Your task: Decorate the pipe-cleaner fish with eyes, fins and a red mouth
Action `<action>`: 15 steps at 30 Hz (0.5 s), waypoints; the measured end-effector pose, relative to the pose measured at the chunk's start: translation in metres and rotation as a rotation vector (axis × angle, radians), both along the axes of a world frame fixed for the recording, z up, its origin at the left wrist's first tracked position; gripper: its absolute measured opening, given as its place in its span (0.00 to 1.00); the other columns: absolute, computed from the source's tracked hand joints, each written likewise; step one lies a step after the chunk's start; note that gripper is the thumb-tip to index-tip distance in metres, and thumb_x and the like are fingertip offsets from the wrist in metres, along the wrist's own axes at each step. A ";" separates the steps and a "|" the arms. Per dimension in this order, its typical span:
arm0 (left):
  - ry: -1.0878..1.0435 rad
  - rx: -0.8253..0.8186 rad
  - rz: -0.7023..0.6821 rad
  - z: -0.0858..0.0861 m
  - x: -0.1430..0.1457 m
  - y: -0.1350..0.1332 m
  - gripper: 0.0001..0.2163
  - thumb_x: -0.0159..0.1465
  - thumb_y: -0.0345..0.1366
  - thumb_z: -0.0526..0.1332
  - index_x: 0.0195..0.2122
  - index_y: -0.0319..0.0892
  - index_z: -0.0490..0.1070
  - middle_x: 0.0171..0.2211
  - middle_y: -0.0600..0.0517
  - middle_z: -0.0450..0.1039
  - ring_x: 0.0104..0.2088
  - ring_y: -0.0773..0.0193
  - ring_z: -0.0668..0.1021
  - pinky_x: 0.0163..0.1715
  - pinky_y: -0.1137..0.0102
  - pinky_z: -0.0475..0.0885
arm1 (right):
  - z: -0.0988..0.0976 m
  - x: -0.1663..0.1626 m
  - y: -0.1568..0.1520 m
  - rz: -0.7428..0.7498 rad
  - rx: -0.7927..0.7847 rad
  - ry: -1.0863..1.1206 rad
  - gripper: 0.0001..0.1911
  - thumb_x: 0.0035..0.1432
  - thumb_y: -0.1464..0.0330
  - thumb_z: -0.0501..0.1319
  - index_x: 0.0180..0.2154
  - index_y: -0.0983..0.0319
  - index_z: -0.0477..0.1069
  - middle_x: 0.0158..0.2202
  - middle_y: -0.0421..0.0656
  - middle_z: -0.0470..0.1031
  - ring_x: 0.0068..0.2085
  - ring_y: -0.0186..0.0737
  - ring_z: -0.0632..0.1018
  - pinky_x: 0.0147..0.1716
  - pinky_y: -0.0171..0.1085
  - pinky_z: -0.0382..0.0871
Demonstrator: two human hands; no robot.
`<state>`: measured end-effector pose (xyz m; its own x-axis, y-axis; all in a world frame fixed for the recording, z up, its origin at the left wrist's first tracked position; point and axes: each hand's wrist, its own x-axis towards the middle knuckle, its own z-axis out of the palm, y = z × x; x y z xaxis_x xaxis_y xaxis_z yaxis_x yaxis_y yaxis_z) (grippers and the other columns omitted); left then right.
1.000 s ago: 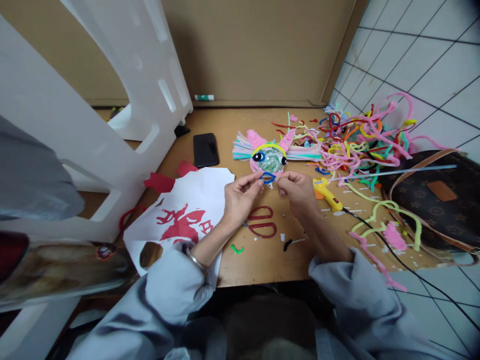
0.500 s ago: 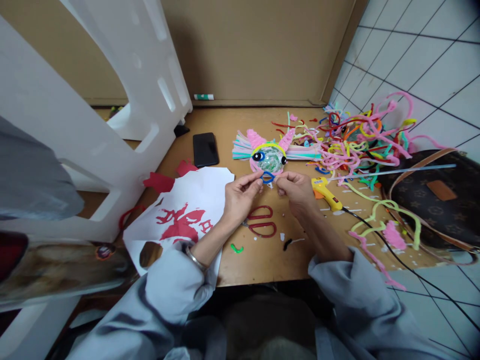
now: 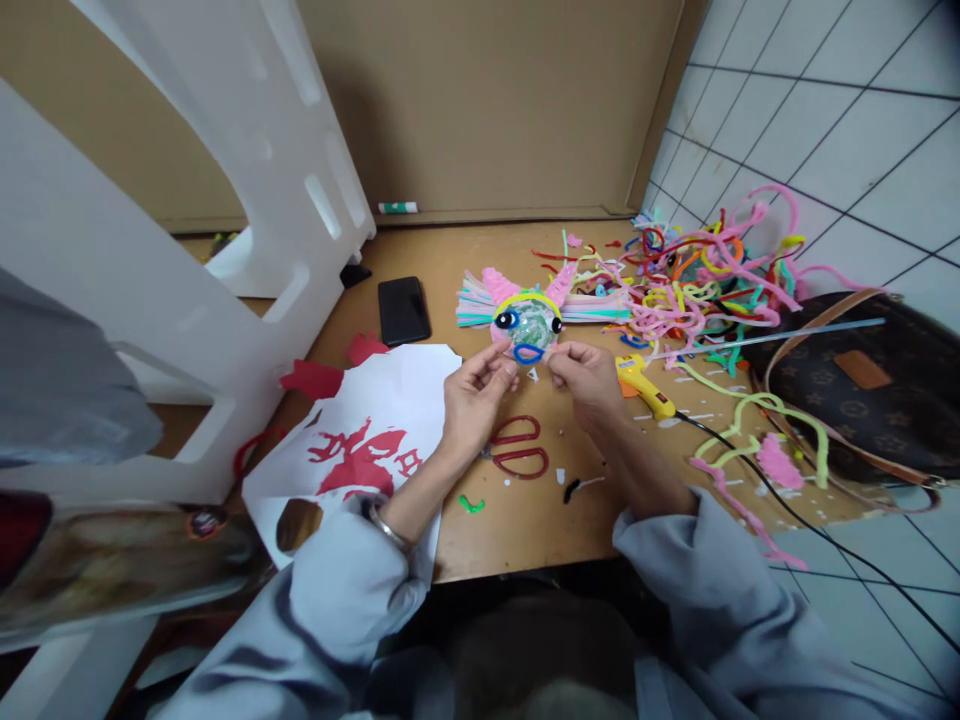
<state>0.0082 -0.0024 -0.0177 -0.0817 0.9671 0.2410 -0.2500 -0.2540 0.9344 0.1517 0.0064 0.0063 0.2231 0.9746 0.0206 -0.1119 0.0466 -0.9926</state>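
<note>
My left hand (image 3: pixel 478 398) and my right hand (image 3: pixel 589 382) face each other over the table, fingertips pinched. Between them they hold a small loop of blue pipe cleaner (image 3: pixel 529 361), one side in each hand. Just behind the loop lies a craft creature (image 3: pixel 535 325) with a clear round body, black-and-white eyes, a yellow band, pink ears and pastel strands at both sides. Its lower edge is partly hidden by my fingers. Below my hands lie red-handled scissors (image 3: pixel 517 476), their blades mostly hidden by my left wrist.
A yellow glue gun (image 3: pixel 651 390) with a black cord lies right of my right hand. Behind it is a heap of tangled pipe cleaners (image 3: pixel 682 310), beside a brown bag (image 3: pixel 885 400). At left are white paper (image 3: pixel 424 385), a black phone (image 3: pixel 403 312) and a white plastic frame (image 3: pixel 300 250).
The whole view has shifted slightly, with things lower and further left. Both hands keep hold of the blue loop, which now sits a little further below the creature's eyes and looks rounder.
</note>
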 end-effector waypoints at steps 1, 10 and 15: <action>-0.010 0.007 -0.003 0.000 0.000 0.000 0.21 0.52 0.46 0.74 0.44 0.41 0.80 0.26 0.55 0.77 0.24 0.71 0.74 0.30 0.73 0.74 | -0.001 0.001 0.002 -0.013 0.007 0.007 0.08 0.35 0.63 0.64 0.17 0.61 0.68 0.12 0.33 0.62 0.17 0.26 0.59 0.19 0.31 0.50; 0.093 -0.005 0.009 -0.003 -0.002 -0.001 0.21 0.54 0.47 0.72 0.44 0.39 0.78 0.27 0.54 0.76 0.24 0.71 0.73 0.27 0.74 0.71 | -0.001 0.024 0.015 -0.094 0.055 0.058 0.09 0.36 0.63 0.65 0.19 0.60 0.69 0.13 0.32 0.61 0.18 0.27 0.58 0.20 0.32 0.49; 0.227 0.034 0.096 -0.012 -0.002 0.000 0.17 0.56 0.45 0.69 0.43 0.40 0.77 0.32 0.51 0.76 0.31 0.67 0.74 0.33 0.72 0.71 | -0.009 0.032 0.024 -0.131 0.087 0.080 0.09 0.36 0.62 0.65 0.20 0.61 0.70 0.14 0.32 0.61 0.19 0.27 0.59 0.21 0.32 0.51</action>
<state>0.0060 -0.0021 -0.0294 -0.1130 0.9484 0.2962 -0.0078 -0.2989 0.9542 0.1839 0.0307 -0.0030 0.3522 0.9325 0.0802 -0.1779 0.1508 -0.9724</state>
